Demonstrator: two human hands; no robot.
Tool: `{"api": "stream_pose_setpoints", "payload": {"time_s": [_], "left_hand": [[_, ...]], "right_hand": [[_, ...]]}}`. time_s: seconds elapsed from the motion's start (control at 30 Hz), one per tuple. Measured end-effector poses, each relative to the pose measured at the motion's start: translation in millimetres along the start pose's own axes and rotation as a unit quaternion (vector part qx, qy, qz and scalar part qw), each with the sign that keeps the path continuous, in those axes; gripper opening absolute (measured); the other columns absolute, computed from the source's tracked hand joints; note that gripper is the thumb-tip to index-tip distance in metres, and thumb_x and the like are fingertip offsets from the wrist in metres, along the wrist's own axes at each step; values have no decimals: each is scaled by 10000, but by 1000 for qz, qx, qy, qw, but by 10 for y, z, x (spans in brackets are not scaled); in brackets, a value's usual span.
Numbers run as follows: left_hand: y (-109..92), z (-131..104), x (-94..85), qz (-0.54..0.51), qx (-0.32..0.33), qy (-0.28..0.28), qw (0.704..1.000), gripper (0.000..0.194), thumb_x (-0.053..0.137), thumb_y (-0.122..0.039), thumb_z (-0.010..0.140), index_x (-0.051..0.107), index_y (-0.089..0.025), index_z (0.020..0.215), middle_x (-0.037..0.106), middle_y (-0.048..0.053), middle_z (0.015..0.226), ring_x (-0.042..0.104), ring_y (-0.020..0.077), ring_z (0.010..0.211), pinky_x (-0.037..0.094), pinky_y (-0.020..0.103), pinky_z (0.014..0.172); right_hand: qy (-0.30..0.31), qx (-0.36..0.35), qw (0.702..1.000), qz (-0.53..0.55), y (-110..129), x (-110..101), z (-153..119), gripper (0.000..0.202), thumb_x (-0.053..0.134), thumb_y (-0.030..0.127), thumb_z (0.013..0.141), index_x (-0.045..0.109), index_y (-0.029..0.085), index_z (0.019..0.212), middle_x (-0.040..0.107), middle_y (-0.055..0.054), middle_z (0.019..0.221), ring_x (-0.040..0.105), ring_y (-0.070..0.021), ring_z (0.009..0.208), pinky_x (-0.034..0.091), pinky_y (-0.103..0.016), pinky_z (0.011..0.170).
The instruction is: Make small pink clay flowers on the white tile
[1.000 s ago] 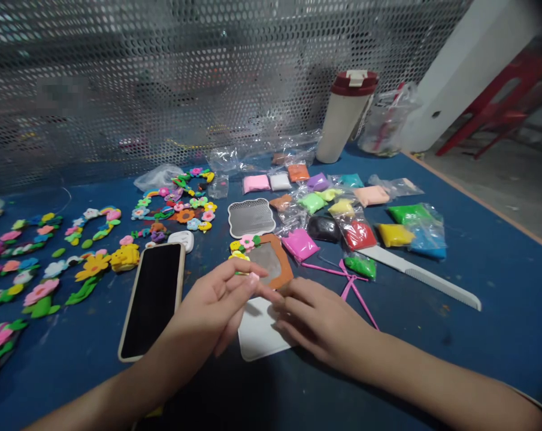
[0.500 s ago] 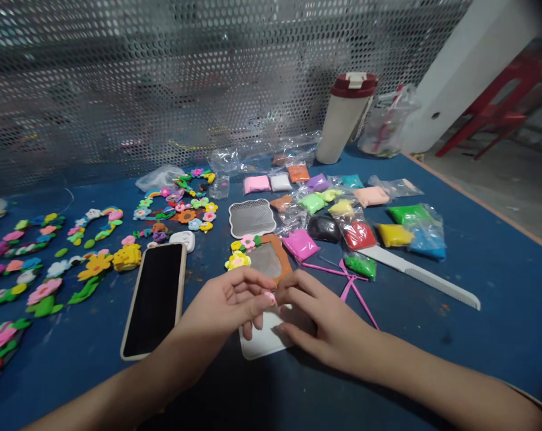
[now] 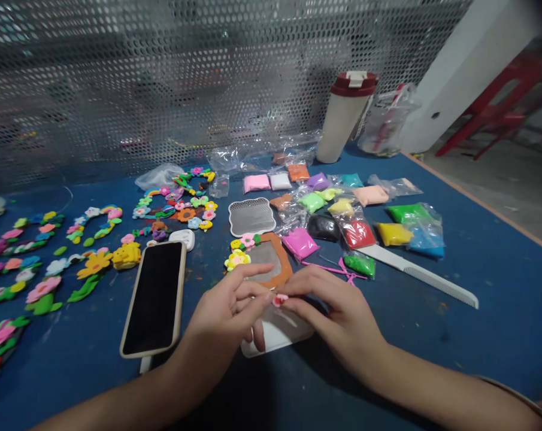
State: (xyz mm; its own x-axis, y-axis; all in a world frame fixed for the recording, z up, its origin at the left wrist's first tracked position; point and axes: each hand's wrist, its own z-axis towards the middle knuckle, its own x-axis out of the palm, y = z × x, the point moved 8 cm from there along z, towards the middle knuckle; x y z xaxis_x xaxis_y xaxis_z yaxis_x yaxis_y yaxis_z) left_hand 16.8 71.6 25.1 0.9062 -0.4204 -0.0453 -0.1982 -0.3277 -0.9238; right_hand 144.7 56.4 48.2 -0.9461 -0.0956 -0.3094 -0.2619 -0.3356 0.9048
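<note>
A small pink and red clay piece (image 3: pixel 279 300) is pinched between the fingertips of my left hand (image 3: pixel 232 311) and my right hand (image 3: pixel 331 302). Both hands hover over the white handle of a hand mirror (image 3: pixel 277 346). Brown clay (image 3: pixel 283 263) rims the mirror's face, with a yellow clay flower (image 3: pixel 238 259) and a pink one (image 3: pixel 248 240) on its left edge. My fingers cover part of the mirror. Just beyond my right hand lie pink modelling tools (image 3: pixel 342 270), partly hidden by it.
A phone (image 3: pixel 156 296) lies left of my left hand. Bagged coloured clay (image 3: pixel 300 243), a white comb (image 3: pixel 423 278) and a second small mirror (image 3: pixel 251 216) lie farther back. Clay-decorated frames (image 3: pixel 95 226) spread at left. A tumbler (image 3: pixel 346 120) stands by the perforated metal panel (image 3: pixel 163 90).
My right hand has turned and its thumb has come up against the clay piece, whose red part now shows. Both hands have shifted slightly, and the right covers more of the pink tools.
</note>
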Motion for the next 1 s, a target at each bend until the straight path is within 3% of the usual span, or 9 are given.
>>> {"api": "stream_pose_setpoints", "payload": {"time_s": [0.13,0.27,0.33,0.43,0.53,0.63,0.77,0.87,1.0], "left_hand": [[-66,0,-69,67,17,-35,997,361,527,-336,851,491,-208,1186,673,13,862,559,97,491,409,223,499],[-159,5,-6,224,71,-22,972,132,644,-326,772,642,-213,841,581,-37,646,499,119,536,358,228,525],[-225,-9,65,253,121,-3,960,171,600,-313,809,623,-203,679,521,-38,583,479,124,555,344,229,543],[-267,-37,126,245,161,18,956,252,528,-270,854,591,-196,622,529,-31,606,485,121,579,349,224,571],[-188,-34,136,216,122,40,968,261,512,-264,861,596,-199,622,474,-59,506,451,103,487,348,220,556],[-89,-10,105,169,61,37,983,218,533,-261,831,614,-200,638,441,-77,441,441,97,434,359,219,548],[-19,34,96,113,7,29,993,101,612,-276,753,667,-204,798,503,-68,476,493,124,456,370,218,500],[-65,44,99,119,27,19,992,88,641,-264,733,684,-209,785,593,-46,582,517,116,460,394,215,498],[-172,19,80,198,97,-1,975,157,630,-248,763,681,-217,618,587,-42,529,500,109,444,385,211,492]], "right_hand": [[-51,45,997,36,-58,-119,11,42,635,216,834,650,219,794,646,7,783,587,-136,749,452,-257,680],[-51,55,996,44,-50,-106,5,79,619,207,837,618,215,759,604,14,754,556,-129,704,444,-242,638],[-29,41,998,36,-9,-50,-5,97,590,198,854,597,210,758,578,13,742,532,-126,686,432,-238,619],[-13,37,999,35,16,-17,-17,119,540,195,881,566,207,765,547,14,745,510,-121,682,418,-232,615],[-11,69,996,49,-44,-43,-7,140,521,218,894,556,208,759,540,22,734,511,-116,675,412,-228,616],[-50,103,992,47,-137,-142,12,127,535,246,889,555,212,768,543,20,743,521,-122,687,416,-236,620],[-112,68,991,8,-114,-243,9,50,577,239,862,571,230,912,564,-11,888,543,-149,786,450,-270,677],[-67,14,997,-25,-19,-131,-7,171,604,214,847,607,246,1015,592,-29,961,561,-166,870,471,-305,763],[-9,-30,1000,1,79,6,-52,124,591,169,859,676,235,921,667,-16,890,616,-143,816,499,-273,717]]}}
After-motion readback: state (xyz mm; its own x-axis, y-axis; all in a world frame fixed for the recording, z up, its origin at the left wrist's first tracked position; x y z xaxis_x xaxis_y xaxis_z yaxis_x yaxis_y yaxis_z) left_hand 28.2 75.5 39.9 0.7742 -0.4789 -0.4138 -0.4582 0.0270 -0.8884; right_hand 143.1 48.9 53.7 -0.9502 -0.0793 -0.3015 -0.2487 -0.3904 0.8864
